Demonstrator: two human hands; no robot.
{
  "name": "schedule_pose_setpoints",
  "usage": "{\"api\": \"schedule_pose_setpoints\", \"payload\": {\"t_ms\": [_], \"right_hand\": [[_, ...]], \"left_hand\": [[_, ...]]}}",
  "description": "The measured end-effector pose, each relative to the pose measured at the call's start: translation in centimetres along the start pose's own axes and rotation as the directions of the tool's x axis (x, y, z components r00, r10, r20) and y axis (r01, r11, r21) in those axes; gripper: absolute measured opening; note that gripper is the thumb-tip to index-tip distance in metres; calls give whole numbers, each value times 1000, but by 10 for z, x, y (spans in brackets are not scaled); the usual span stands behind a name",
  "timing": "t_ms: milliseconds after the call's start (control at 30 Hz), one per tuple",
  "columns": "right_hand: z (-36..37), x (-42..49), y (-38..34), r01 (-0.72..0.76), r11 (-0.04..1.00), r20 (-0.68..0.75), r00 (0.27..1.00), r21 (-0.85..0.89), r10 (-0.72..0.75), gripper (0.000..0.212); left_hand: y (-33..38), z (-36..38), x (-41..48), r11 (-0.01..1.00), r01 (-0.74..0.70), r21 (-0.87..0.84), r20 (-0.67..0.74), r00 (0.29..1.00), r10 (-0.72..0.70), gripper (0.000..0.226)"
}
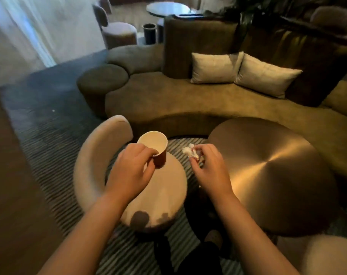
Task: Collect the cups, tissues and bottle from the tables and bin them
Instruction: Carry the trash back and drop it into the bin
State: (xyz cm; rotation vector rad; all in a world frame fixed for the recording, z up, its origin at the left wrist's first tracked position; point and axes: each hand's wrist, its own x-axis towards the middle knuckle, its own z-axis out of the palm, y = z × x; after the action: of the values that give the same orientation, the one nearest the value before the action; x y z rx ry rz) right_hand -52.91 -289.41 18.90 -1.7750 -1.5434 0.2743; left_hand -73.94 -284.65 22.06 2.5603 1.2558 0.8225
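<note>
My left hand [132, 167] grips a red paper cup [155, 144] with a white inside, held by its rim above a beige armchair's seat. The cup is upright and tilted slightly. My right hand [210, 165] pinches a crumpled white tissue [189, 150] between fingers and thumb, just right of the cup and left of the round brass table [277, 175]. A dark cylindrical bin [149, 33] stands far back on the floor beside a pouf. No bottle shows.
A beige round-backed armchair [93, 155] sits under my left hand. A long curved olive sofa [178, 100] with two pale cushions [244, 70] runs behind. Striped rug below, dark carpet to the left. A second round table [167, 7] stands far back.
</note>
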Motion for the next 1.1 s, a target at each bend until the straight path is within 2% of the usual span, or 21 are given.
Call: {"api": "schedule_pose_setpoints", "payload": {"t_ms": [67,167,300,400,600,767,900,1100], "right_hand": [[33,0,-59,85,996,35,996,36,-86,18],[79,0,-135,208,968,83,972,139,-221,19],[137,5,-219,313,914,204,907,258,-368,20],[172,8,-264,378,872,226,862,311,-454,21],[241,27,-314,426,824,299,786,373,-541,25],[308,62,-314,420,823,353,756,382,-550,27],[361,107,-307,367,861,384,782,353,-491,28],[410,198,-325,331,891,346,834,310,-430,26]], "left_hand": [[-34,-57,-31,992,98,86,-72,993,-92,24],[-78,-125,-79,965,170,201,-92,984,-155,25],[-124,-186,-143,917,305,258,-185,947,-263,26],[-148,-216,-177,872,414,263,-278,897,-342,25],[-197,-250,-200,789,555,264,-349,818,-458,19],[-250,-255,-189,743,586,322,-308,807,-503,21],[-311,-259,-148,731,573,371,-251,820,-515,20],[-418,-260,-39,821,449,352,-121,892,-435,20]]}}
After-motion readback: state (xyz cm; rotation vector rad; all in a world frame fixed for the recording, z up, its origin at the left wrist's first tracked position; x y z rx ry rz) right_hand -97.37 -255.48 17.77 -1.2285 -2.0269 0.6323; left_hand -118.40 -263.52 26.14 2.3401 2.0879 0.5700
